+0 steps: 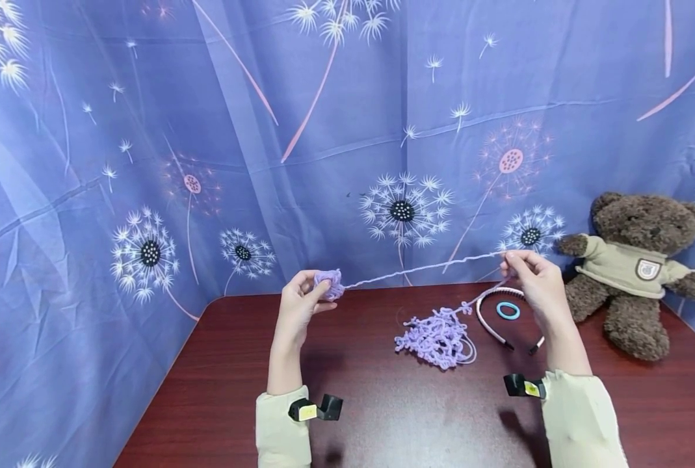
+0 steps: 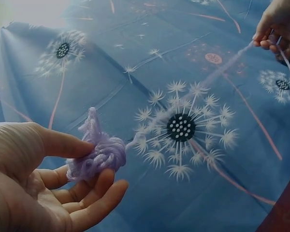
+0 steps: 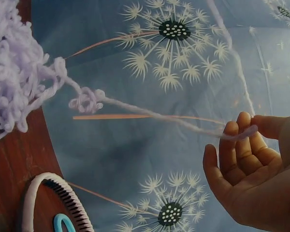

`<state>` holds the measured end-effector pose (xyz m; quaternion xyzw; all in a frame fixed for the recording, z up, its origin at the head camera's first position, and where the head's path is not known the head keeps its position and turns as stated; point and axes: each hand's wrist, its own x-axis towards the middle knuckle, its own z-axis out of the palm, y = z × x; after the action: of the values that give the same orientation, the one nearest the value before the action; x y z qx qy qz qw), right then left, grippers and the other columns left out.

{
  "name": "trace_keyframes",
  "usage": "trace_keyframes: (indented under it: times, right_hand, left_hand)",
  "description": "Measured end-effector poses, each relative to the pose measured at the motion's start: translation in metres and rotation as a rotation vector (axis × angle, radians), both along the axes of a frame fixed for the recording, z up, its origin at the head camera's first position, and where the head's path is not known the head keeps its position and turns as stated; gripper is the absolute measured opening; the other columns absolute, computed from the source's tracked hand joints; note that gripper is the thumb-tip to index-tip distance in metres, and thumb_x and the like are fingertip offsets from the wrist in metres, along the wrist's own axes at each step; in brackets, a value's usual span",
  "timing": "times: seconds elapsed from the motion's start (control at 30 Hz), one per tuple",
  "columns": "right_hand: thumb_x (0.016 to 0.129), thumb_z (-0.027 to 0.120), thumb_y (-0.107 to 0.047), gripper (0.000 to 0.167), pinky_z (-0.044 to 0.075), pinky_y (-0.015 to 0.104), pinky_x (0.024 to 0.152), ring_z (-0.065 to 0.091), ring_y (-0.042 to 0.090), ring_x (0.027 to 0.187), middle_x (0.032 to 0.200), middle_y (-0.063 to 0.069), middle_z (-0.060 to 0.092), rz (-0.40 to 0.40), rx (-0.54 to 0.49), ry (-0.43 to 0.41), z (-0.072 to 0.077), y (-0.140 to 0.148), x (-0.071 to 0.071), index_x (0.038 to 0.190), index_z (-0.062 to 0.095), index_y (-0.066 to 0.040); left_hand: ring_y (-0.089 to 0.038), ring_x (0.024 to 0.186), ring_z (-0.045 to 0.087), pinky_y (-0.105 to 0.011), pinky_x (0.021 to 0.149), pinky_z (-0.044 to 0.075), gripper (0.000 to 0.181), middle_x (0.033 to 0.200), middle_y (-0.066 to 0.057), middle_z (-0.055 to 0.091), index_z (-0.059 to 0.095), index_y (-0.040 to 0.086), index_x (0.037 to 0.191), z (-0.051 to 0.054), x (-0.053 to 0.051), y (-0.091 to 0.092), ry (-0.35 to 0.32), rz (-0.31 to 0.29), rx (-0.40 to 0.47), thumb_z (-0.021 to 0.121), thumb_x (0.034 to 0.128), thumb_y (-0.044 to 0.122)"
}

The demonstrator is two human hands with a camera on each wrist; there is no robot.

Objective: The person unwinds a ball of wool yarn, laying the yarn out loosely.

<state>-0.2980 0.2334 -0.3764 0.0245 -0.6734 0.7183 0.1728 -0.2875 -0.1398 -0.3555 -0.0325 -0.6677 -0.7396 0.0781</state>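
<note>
My left hand [image 1: 300,302] pinches a small wound ball of lilac yarn [image 2: 99,157] between thumb and fingers, above the table's back part. From that ball a taut strand [image 1: 423,268] slopes up to the right. At its other end my right hand [image 1: 537,279] pinches the yarn between thumb and fingertips, as the right wrist view also shows. Below the right hand the strand runs down to a loose, tangled heap of the same yarn [image 1: 435,338] lying on the table. A small looped knot [image 3: 87,100] sits in the strand near the heap.
A white headband [image 1: 487,325] with dark teeth and a light blue ring [image 1: 508,311] lie right of the heap. A brown teddy bear [image 1: 640,273] in a beige top sits at the table's right. Behind the dark red table [image 1: 218,364] hangs a blue dandelion-print cloth [image 1: 324,195].
</note>
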Motion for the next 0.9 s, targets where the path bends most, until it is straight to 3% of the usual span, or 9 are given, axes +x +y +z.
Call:
trace_keyframes:
  times: [0.2, 0.43, 0.53, 0.6, 0.73, 0.83, 0.9]
  right_hand:
    - [0.097, 0.06, -0.017, 0.02, 0.05, 0.006, 0.065, 0.062, -0.007, 0.069, 0.073, -0.021, 0.067, -0.011, 0.094, 0.03, -0.005, -0.003, -0.005, 0.086, 0.068, -0.031]
    - [0.096, 0.061, -0.017, 0.021, 0.049, 0.006, 0.068, 0.059, -0.011, 0.074, 0.078, -0.026, 0.065, 0.008, 0.243, 0.049, -0.01, -0.017, -0.007, 0.091, 0.064, -0.037]
    - [0.095, 0.062, -0.017, 0.014, 0.049, 0.006, 0.069, 0.058, -0.011, 0.074, 0.078, -0.024, 0.064, 0.015, 0.273, 0.052, -0.009, -0.029, -0.007, 0.096, 0.066, -0.03]
    - [0.095, 0.062, -0.015, 0.009, 0.051, 0.008, 0.07, 0.059, -0.009, 0.075, 0.078, -0.023, 0.064, 0.042, 0.262, 0.056, -0.007, -0.04, -0.005, 0.101, 0.067, -0.019]
    - [0.095, 0.062, -0.014, 0.018, 0.053, 0.011, 0.074, 0.06, -0.007, 0.076, 0.082, -0.02, 0.064, 0.111, 0.3, 0.077, -0.003, -0.065, 0.001, 0.108, 0.065, -0.001]
    - [0.095, 0.062, -0.013, 0.024, 0.052, 0.014, 0.076, 0.06, -0.005, 0.08, 0.089, -0.008, 0.069, 0.177, 0.385, 0.11, -0.004, -0.087, 0.006, 0.112, 0.064, 0.004]
    - [0.095, 0.061, -0.015, 0.028, 0.051, 0.014, 0.081, 0.062, -0.004, 0.087, 0.099, 0.005, 0.073, 0.264, 0.419, 0.114, -0.005, -0.103, 0.01, 0.116, 0.062, 0.004]
  left_hand:
    - [-0.006, 0.064, 0.064, -0.023, 0.059, 0.059, 0.021, 0.08, 0.003, 0.063, 0.055, -0.011, 0.109, -0.002, -0.002, -0.003, 0.0, 0.057, -0.057, 0.06, 0.09, -0.005]
    - [-0.007, 0.063, 0.064, -0.025, 0.06, 0.06, 0.02, 0.083, 0.002, 0.06, 0.055, -0.01, 0.109, -0.002, -0.001, 0.009, -0.009, -0.016, -0.034, 0.059, 0.0906, -0.004]
    - [-0.007, 0.064, 0.064, -0.025, 0.06, 0.06, 0.02, 0.084, 0.002, 0.061, 0.055, -0.01, 0.11, -0.001, 0.001, 0.015, -0.008, -0.053, -0.036, 0.058, 0.0909, -0.004]
    - [-0.007, 0.065, 0.064, -0.025, 0.061, 0.06, 0.02, 0.084, 0.002, 0.062, 0.056, -0.009, 0.11, 0.0, 0.003, 0.019, 0.0, -0.076, -0.043, 0.058, 0.091, -0.003]
    - [-0.007, 0.068, 0.064, -0.025, 0.062, 0.06, 0.02, 0.089, -0.002, 0.064, 0.055, -0.01, 0.109, 0.001, 0.006, 0.028, 0.02, -0.127, -0.062, 0.059, 0.0908, -0.003]
    - [-0.007, 0.07, 0.064, -0.025, 0.062, 0.06, 0.021, 0.091, -0.005, 0.064, 0.055, -0.01, 0.11, 0.003, 0.01, 0.034, 0.033, -0.17, -0.071, 0.059, 0.0908, -0.003]
    - [-0.007, 0.072, 0.065, -0.025, 0.062, 0.06, 0.021, 0.091, -0.005, 0.065, 0.054, -0.012, 0.11, 0.003, 0.013, 0.037, 0.044, -0.202, -0.08, 0.059, 0.0912, -0.003]
